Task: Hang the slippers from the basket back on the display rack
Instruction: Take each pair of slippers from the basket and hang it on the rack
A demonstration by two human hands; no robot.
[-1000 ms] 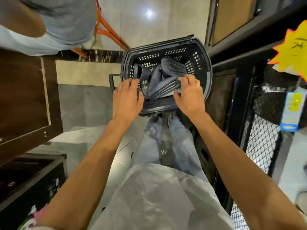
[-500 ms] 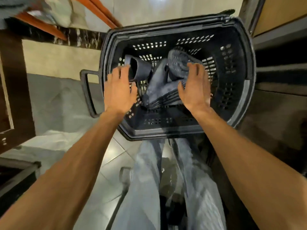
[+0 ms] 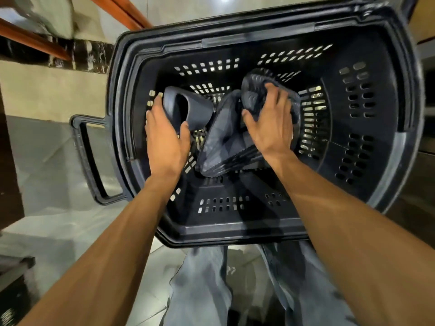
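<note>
Both slippers inside basket (image 3: 235,229). Your left hand (image 3: 164,140) grips the strap slipper (image 3: 188,107) at basket left. Your right hand (image 3: 270,125) clamps the treaded slipper (image 3: 254,85) at basket centre. Hands apart.

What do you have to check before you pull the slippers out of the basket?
1. The left hand holds the strap slipper, thumb and fingers round it: ok.
2. The right hand grips the ribbed slipper: ok.
3. The middle slipper is free of the ribbed one: cannot tell, they lie together.
4. The way up out of the basket is open: ok.
5. The display rack is in sight: not ok, it is out of view.
</note>
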